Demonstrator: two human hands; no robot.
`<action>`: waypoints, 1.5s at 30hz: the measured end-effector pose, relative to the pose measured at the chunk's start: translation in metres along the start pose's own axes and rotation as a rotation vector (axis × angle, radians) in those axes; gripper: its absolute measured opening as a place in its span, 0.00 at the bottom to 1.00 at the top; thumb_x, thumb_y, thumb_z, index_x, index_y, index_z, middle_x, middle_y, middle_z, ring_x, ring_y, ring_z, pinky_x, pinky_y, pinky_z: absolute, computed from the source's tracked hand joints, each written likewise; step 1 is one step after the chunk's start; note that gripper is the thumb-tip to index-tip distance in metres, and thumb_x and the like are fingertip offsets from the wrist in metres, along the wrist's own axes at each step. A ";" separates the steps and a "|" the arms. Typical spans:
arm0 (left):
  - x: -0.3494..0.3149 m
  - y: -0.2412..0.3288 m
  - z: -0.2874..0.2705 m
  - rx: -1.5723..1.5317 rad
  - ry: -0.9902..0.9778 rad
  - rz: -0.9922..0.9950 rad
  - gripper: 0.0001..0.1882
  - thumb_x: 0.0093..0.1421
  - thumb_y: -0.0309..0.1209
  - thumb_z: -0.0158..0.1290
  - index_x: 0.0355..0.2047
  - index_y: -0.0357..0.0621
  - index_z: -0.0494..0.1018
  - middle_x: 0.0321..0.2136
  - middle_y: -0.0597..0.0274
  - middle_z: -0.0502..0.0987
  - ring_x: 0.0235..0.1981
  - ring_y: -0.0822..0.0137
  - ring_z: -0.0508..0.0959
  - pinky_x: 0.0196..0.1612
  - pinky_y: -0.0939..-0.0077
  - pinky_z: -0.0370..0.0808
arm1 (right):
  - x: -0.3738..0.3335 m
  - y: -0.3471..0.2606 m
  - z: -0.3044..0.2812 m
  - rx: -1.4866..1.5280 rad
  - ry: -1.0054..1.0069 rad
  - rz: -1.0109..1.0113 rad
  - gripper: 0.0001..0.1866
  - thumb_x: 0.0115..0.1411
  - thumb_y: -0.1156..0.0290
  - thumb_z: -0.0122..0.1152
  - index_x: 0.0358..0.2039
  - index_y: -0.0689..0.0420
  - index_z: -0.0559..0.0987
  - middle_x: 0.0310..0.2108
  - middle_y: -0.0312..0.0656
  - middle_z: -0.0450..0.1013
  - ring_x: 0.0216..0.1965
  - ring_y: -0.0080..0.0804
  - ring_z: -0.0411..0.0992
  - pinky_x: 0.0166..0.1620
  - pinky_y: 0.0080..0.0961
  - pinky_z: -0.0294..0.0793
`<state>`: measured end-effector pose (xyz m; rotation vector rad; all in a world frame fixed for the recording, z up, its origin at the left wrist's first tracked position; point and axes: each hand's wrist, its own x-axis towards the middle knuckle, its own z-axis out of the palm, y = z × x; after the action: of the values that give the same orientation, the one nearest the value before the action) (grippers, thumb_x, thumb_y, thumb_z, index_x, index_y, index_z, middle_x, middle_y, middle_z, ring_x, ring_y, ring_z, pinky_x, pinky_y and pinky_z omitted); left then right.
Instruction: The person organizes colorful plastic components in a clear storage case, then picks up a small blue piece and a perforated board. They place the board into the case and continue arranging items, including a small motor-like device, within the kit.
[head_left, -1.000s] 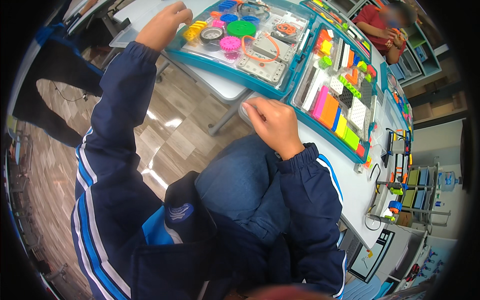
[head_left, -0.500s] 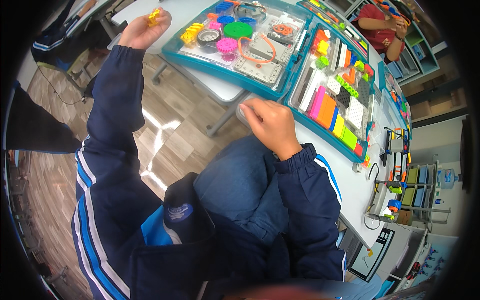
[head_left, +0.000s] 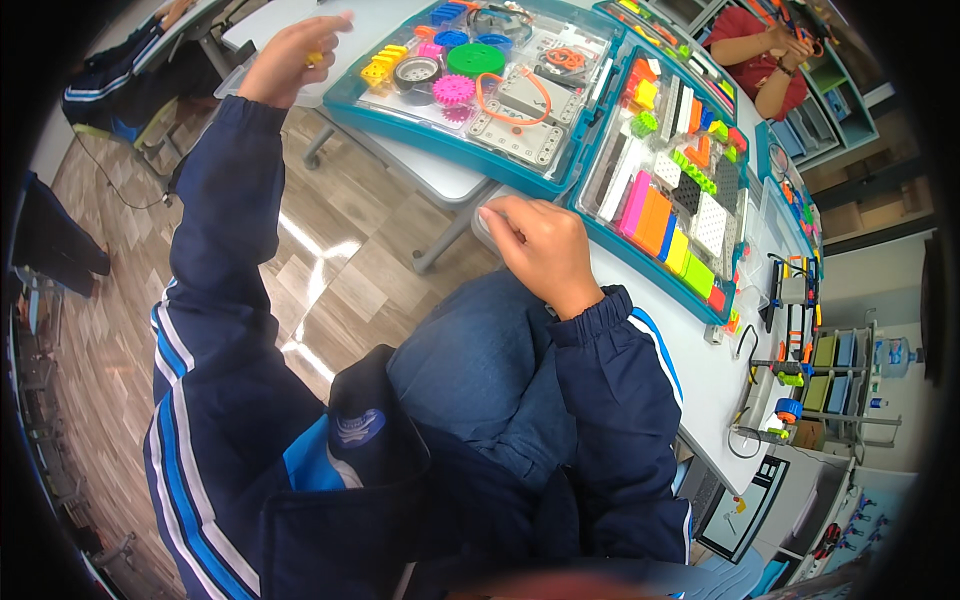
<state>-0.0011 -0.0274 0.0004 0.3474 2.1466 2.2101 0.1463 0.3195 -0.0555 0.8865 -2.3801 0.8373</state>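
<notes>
At the upper left, my left hand point(head_left: 285, 62) is raised beside the near corner of an open teal parts case point(head_left: 345, 112). A small yellow plastic piece point(head_left: 316, 59) shows partly between its fingers, with one finger stretched out above it. My right hand point(head_left: 545, 248) is closed in a fist above my knee, at the table's edge near the case's hinge. Its curled fingers hide whatever may be inside. Closest to my left hand in the case are yellow plastic parts point(head_left: 380, 68), a grey-rimmed wheel point(head_left: 417, 74) and a pink gear point(head_left: 455, 91).
The case's right half holds coloured beams and plates point(head_left: 650, 222). Farther right on the white table point(head_left: 712, 405) stands a built model with an orange-and-blue wheel point(head_left: 788, 411). A laptop point(head_left: 738, 510) lies at lower right. A person in a red shirt point(head_left: 745, 60) handles parts across the table.
My left hand has turned and one finger has straightened; the yellow piece now sits lower and is more covered. My right hand stays put. A dark-clothed leg at the left has moved away.
</notes>
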 end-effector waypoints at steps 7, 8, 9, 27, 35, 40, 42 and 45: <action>-0.004 -0.002 0.025 1.137 0.208 0.319 0.18 0.54 0.44 0.64 0.31 0.40 0.81 0.16 0.65 0.67 0.20 0.74 0.67 0.24 0.72 0.62 | -0.001 0.000 0.002 0.004 0.013 0.009 0.06 0.59 0.68 0.62 0.26 0.55 0.78 0.19 0.42 0.74 0.23 0.41 0.75 0.27 0.36 0.73; -0.002 -0.002 0.027 1.181 0.208 0.293 0.17 0.53 0.43 0.65 0.32 0.40 0.82 0.17 0.62 0.71 0.21 0.73 0.69 0.25 0.72 0.64 | -0.002 0.001 0.002 -0.005 0.021 -0.012 0.06 0.58 0.69 0.63 0.27 0.55 0.79 0.19 0.42 0.74 0.23 0.41 0.75 0.27 0.35 0.72; 0.000 -0.001 0.028 1.181 0.195 0.273 0.16 0.52 0.41 0.65 0.31 0.40 0.82 0.18 0.61 0.73 0.21 0.73 0.70 0.25 0.72 0.65 | -0.002 0.002 0.002 -0.019 0.029 -0.031 0.05 0.58 0.69 0.64 0.28 0.55 0.80 0.19 0.43 0.74 0.22 0.41 0.74 0.26 0.35 0.72; 0.013 0.006 0.032 1.162 0.139 -0.048 0.19 0.49 0.39 0.65 0.26 0.31 0.78 0.20 0.54 0.77 0.24 0.67 0.76 0.30 0.71 0.71 | -0.004 0.003 0.002 0.026 0.018 -0.021 0.08 0.60 0.68 0.58 0.26 0.56 0.75 0.20 0.42 0.72 0.26 0.42 0.74 0.30 0.39 0.72; 0.016 -0.004 0.019 0.992 0.034 0.047 0.19 0.54 0.39 0.63 0.27 0.31 0.79 0.20 0.62 0.76 0.24 0.74 0.73 0.28 0.74 0.68 | -0.004 0.004 0.003 0.021 0.025 -0.012 0.07 0.60 0.67 0.62 0.28 0.54 0.80 0.21 0.43 0.75 0.25 0.43 0.75 0.29 0.37 0.73; 0.002 0.008 0.024 0.871 0.166 0.251 0.20 0.57 0.43 0.62 0.32 0.34 0.80 0.22 0.62 0.76 0.23 0.70 0.73 0.29 0.71 0.70 | -0.003 0.003 0.004 0.009 0.034 -0.020 0.05 0.58 0.69 0.64 0.28 0.56 0.81 0.21 0.44 0.76 0.24 0.44 0.75 0.27 0.37 0.73; -0.006 0.014 0.029 0.769 0.207 0.185 0.19 0.59 0.44 0.62 0.35 0.38 0.80 0.26 0.67 0.77 0.23 0.76 0.70 0.28 0.78 0.67 | -0.003 0.003 0.003 0.017 0.026 -0.009 0.04 0.58 0.70 0.64 0.29 0.56 0.81 0.21 0.45 0.75 0.24 0.44 0.75 0.27 0.37 0.73; -0.009 0.022 0.036 0.574 0.188 0.084 0.18 0.61 0.44 0.60 0.40 0.42 0.79 0.29 0.71 0.77 0.25 0.82 0.67 0.27 0.87 0.63 | -0.003 0.003 0.002 0.008 0.029 -0.018 0.08 0.59 0.69 0.62 0.25 0.57 0.77 0.19 0.43 0.74 0.23 0.43 0.74 0.27 0.37 0.72</action>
<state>0.0176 0.0058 0.0213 0.2534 2.8962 1.6701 0.1458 0.3206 -0.0596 0.8917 -2.3416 0.8473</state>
